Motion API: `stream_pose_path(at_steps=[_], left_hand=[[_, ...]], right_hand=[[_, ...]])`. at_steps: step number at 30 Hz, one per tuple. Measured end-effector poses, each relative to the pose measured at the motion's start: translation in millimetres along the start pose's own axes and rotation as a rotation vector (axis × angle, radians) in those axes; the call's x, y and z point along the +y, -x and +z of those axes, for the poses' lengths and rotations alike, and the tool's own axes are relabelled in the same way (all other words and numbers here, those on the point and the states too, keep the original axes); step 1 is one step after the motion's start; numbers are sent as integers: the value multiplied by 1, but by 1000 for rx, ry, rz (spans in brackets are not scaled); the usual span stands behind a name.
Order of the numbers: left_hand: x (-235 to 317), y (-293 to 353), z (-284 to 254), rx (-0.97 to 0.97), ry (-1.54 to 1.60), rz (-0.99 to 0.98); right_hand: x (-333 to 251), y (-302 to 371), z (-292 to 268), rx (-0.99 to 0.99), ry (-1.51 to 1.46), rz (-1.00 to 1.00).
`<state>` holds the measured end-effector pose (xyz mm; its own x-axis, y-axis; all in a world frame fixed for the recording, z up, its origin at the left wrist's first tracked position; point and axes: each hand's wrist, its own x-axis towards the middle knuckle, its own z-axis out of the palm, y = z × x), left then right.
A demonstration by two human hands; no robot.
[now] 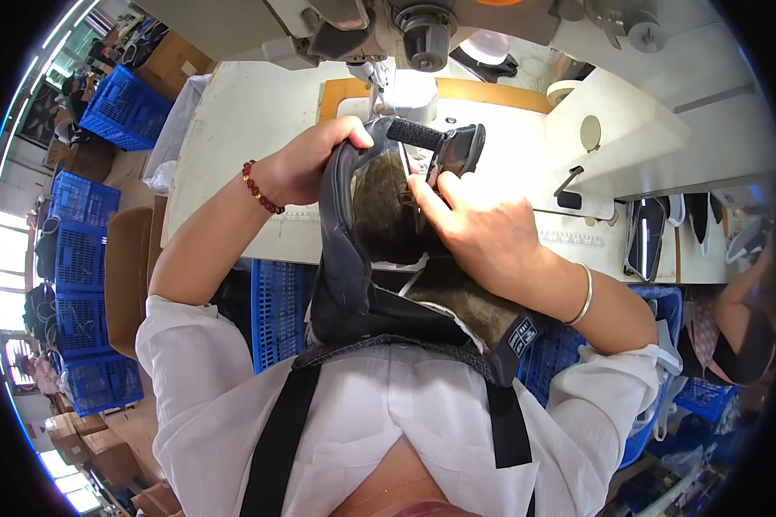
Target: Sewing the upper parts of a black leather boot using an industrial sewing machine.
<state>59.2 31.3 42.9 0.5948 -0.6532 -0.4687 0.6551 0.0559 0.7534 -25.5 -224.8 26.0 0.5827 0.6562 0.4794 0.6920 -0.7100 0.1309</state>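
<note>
We see the black padded workpiece [341, 215], maybe a shoe or boot upper, held up by both hands at the near side of the sewing table [233, 146], with its top edge close to the needle area [376, 82] of the sewing machine [427, 39]. The left hand [309, 165] is clamped on the padded rim, thumb on top. The right hand [496, 233] has two fingertips at the inner edge, beside the short flap [466, 148]; whether they pinch or only press, we cannot tell.

In our judgement, the needle area is the first danger: if the machine ran now, a slip of the rim could bring a fingertip under it. The lower part hangs toward the person's body, so its weight could pull the top edge out of line. The brown lining [379, 211] could fold over and be caught, and the rough black strip [416, 133], if it is hook tape, could cling to it.

The left fingers behind the rim are hidden from us. The needle tip is too small to make out, and the machine's top is cut off. Near the black straps [284, 431], we cannot say where the workpiece ends and an apron begins.
</note>
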Motion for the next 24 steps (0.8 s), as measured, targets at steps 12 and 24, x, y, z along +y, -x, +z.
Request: stream_pose_path(at_steps=[12, 24], left_hand=[[-4, -1, -3, 33, -1, -21], [-16, -8, -31, -141, 128, -37]], right_hand=[[-3, -10, 2, -24, 44, -21], [37, -7, 28, 44, -613, -78]])
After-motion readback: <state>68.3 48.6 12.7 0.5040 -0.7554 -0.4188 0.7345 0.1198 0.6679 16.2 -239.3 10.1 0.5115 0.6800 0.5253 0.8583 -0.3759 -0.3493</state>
